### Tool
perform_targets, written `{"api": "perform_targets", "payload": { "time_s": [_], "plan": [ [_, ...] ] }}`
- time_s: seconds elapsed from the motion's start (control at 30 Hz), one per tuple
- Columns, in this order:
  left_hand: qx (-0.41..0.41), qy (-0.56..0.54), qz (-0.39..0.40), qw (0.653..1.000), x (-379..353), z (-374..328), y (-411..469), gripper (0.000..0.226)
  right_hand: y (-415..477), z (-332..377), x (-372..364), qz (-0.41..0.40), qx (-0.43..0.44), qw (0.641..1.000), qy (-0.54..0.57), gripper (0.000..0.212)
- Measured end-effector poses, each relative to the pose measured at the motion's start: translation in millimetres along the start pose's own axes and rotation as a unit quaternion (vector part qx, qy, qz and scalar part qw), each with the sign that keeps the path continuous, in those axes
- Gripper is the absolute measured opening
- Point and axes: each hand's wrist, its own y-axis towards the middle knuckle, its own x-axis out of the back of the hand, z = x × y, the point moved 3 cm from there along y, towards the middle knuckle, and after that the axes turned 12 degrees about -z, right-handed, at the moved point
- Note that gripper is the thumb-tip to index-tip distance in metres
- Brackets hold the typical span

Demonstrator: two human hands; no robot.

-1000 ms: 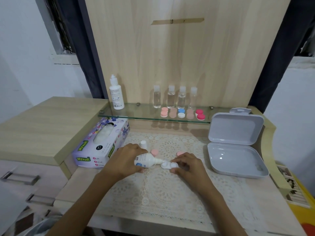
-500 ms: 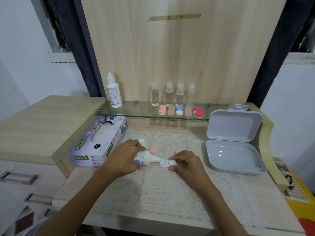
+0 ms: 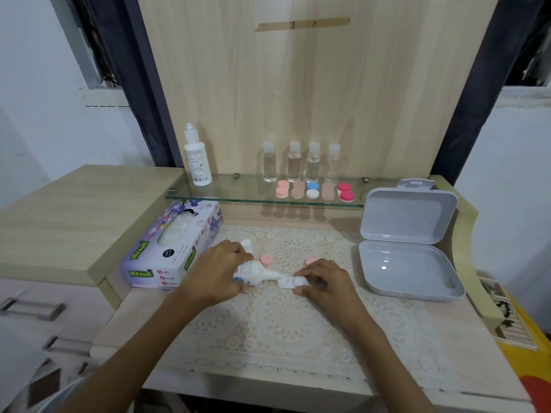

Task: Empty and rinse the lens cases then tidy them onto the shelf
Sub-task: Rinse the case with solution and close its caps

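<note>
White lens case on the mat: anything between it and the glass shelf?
Nothing tall. Two loose pink caps lie on the mat between the white lens case and the glass shelf. Five cases already line the shelf front straight ahead; bare glass shows left of them, beside the white bottle.

Left hand (image 3: 213,274) tips bottle (image 3: 252,272) into lens case (image 3: 290,282); right hand (image 3: 326,283) steadies.

Both bare forearms are stretching forward and angling inward. The left hand (image 3: 213,274) is gripping a small white plastic squeeze bottle (image 3: 253,272); the right hand (image 3: 329,283) is pinching a white plastic lens case (image 3: 290,282) between thumb and fingertips.
</note>
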Motion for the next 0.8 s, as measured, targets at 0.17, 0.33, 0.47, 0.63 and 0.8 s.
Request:
{"api": "perform_targets", "payload": {
  "time_s": [0.17, 0.33, 0.47, 0.63, 0.8],
  "plan": [
    [-0.002, 0.003, 0.005, 1.000, -0.2, 0.5, 0.0, 0.064, -0.1, 0.3, 0.2, 0.003, 0.000, 1.000, -0.001, 0.023],
    [-0.007, 0.003, 0.008, 1.000, 0.5, -0.2, 1.3, 0.064, -0.3, 1.6, 0.8, 0.002, 0.003, 1.000, -0.003, 0.023],
    [-0.006, 0.009, 0.010, 1.000, -0.3, 0.3, 0.8, 0.066, -1.0, 1.8, 1.3, 0.001, 0.000, 1.000, -0.002, 0.022],
    [-0.004, 0.003, 0.002, 1.000, -1.5, 0.5, 0.1, 0.066, -1.4, 3.2, 1.5, 0.001, -0.008, 1.000, 0.001, 0.021],
    [-0.001, 0.001, -0.004, 1.000, -2.1, 0.8, -0.4, 0.066, -1.7, 2.8, 1.6, 0.000, -0.009, 1.000, 0.002, 0.022]
  ]
}}
